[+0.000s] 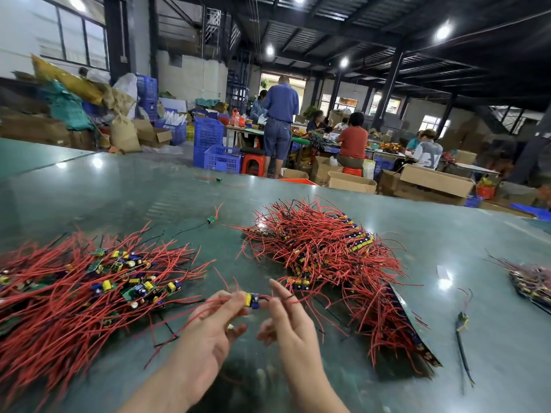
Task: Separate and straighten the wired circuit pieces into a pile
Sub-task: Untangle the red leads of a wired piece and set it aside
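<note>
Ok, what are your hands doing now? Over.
Left hand and right hand pinch one circuit piece by its wires. Straightened pile left, tangled pile right. Nothing blocking.

Lighting, my station: round ceiling lamps overhead, bright; hall beyond dim under dark roof. Glare: white lamp reflections on my glossy worktop. Shadows: soft, faint beneath my fingers. Distortion: wide-angle bowing at edges. Blur: corners and far background soft.
</note>
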A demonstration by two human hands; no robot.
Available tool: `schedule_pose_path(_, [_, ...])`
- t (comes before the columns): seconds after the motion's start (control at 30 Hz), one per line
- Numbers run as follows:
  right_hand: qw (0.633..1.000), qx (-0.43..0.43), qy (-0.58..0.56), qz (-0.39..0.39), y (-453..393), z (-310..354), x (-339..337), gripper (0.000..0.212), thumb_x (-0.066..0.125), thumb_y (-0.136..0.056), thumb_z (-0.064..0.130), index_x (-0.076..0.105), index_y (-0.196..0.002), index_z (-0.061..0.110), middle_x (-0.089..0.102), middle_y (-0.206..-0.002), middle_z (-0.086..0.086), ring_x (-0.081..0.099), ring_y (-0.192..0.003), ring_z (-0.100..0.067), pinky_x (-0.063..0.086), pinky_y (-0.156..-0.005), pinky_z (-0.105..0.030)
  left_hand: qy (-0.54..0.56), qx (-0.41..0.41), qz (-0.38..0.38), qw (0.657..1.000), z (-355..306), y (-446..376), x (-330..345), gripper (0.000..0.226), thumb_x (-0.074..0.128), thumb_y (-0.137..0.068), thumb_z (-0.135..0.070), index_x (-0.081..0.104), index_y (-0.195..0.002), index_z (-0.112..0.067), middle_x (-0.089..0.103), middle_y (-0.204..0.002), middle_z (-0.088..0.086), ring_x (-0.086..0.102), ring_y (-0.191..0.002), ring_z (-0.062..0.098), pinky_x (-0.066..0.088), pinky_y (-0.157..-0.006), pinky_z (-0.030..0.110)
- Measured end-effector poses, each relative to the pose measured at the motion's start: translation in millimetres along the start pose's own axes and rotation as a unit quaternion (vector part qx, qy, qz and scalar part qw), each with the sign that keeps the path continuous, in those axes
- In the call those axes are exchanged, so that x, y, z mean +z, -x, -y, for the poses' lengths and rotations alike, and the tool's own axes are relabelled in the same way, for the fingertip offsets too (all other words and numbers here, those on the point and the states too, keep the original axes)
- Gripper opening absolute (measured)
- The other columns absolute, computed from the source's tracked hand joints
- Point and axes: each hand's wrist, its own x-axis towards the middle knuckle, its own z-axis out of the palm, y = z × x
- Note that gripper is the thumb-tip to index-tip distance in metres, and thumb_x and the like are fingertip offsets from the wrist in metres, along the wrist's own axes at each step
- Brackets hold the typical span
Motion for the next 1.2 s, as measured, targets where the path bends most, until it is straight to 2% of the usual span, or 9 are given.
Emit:
schedule_pose_path(0.13, [0.994,0.023,-0.075,-0.072,-6,5,-10,0.026,0.057,-0.078,0.031,0.071,-0.069,0.011,0.063,-0.06,0.0,0.048,-0.046,-0.007,0.038,-0.045,-0.015,-0.074,0.031,0.059,0.995,7,5,0,0.021,0.069,-0.059,0.001,0.072,-0.066,-0.019,0.068,-0.071,0.006,0.064,-0.066,0.009,0.048,-0.07,0.026])
schedule_pose_path(0.27, [0.985,0.071,-0.15,-0.052,-12,7,-21,0.025,0.059,-0.077,0.029,0.074,-0.064,0.014,0.063,-0.062,-0.002,0.049,-0.049,-0.005,0.041,-0.048,-0.014,-0.096,0.058,0.107,0.988,11,2,-3,0.029,0.066,-0.061,0.006,0.076,-0.081,-0.013,0.073,-0.085,0.012,0.07,-0.078,0.017,0.057,-0.067,0.023])
schedule_pose_path(0.47, [0.974,0.084,-0.199,0.067,-14,21,-33,0.022,0.057,-0.077,0.022,0.067,-0.063,0.01,0.057,-0.058,-0.004,0.049,-0.051,-0.009,0.042,-0.054,-0.02,0.019,-0.114,0.196,0.974,-1,-7,-11,0.059,0.089,-0.054,-0.04,0.072,-0.1,-0.006,0.071,-0.093,0.015,0.071,-0.079,0.03,0.058,-0.065,0.036])
schedule_pose_path(0.57, [0.978,0.089,-0.172,0.073,-14,30,-39,0.022,0.054,-0.079,0.022,0.059,-0.065,0.006,0.051,-0.056,-0.004,0.045,-0.053,-0.012,0.038,-0.057,-0.023,-0.061,-0.163,0.237,0.956,-2,-10,-12,0.041,0.065,-0.083,-0.022,0.057,-0.119,-0.005,0.071,-0.098,0.011,0.07,-0.082,0.03,0.058,-0.066,0.035])
schedule_pose_path(0.73, [0.947,0.138,-0.289,0.027,-17,33,-40,0.033,0.047,-0.08,0.026,0.047,-0.051,0.012,0.035,-0.052,-0.002,0.031,-0.048,-0.014,0.028,-0.056,-0.028,-0.128,-0.144,0.46,0.867,-5,3,-19,0.074,0.063,-0.088,-0.032,0.026,-0.144,-0.004,0.045,-0.14,0.016,0.046,-0.127,0.032,0.04,-0.104,0.039])
schedule_pose_path(0.87, [0.996,0.064,0.057,0.017,-14,22,-37,0.031,0.06,-0.085,0.015,0.05,-0.057,0.011,0.044,-0.053,-0.002,0.039,-0.053,-0.013,0.032,-0.053,-0.026,-0.132,-0.188,0.278,0.933,8,3,-7,0.081,0.086,-0.058,-0.041,0.052,-0.122,-0.004,0.069,-0.106,0.016,0.069,-0.09,0.028,0.057,-0.073,0.033])
schedule_pose_path(0.97, [0.959,-0.048,0.278,0.022,-11,6,-28,0.036,0.065,-0.086,0.017,0.052,-0.053,0.011,0.044,-0.051,0.004,0.037,-0.052,-0.005,0.033,-0.055,-0.028,-0.116,-0.185,0.167,0.962,6,4,-4,0.038,0.065,-0.082,-0.019,0.056,-0.112,0.003,0.069,-0.087,0.017,0.065,-0.061,0.021,0.058,-0.059,0.031])
schedule_pose_path(1.07, [0.941,-0.109,0.32,0.004,-10,3,-25,0.021,0.068,-0.084,0.017,0.068,-0.064,0.011,0.058,-0.06,0.002,0.05,-0.059,-0.009,0.037,-0.058,-0.02,-0.148,-0.196,0.125,0.961,5,8,0,0.015,0.049,-0.094,-0.014,0.053,-0.104,-0.004,0.057,-0.061,0.005,0.038,-0.04,0.008,0.037,-0.038,0.018])
schedule_pose_path(1.2, [0.97,-0.095,0.221,-0.036,-4,7,-18,0.02,0.064,-0.086,0.003,0.072,-0.069,0.01,0.067,-0.065,-0.003,0.056,-0.056,-0.004,0.039,-0.053,-0.013,-0.213,-0.159,0.088,0.96,5,10,9,0.029,0.042,-0.097,-0.03,0.058,-0.084,-0.01,0.034,-0.05,-0.005,0.017,-0.035,0.003,0.014,-0.033,0.011])
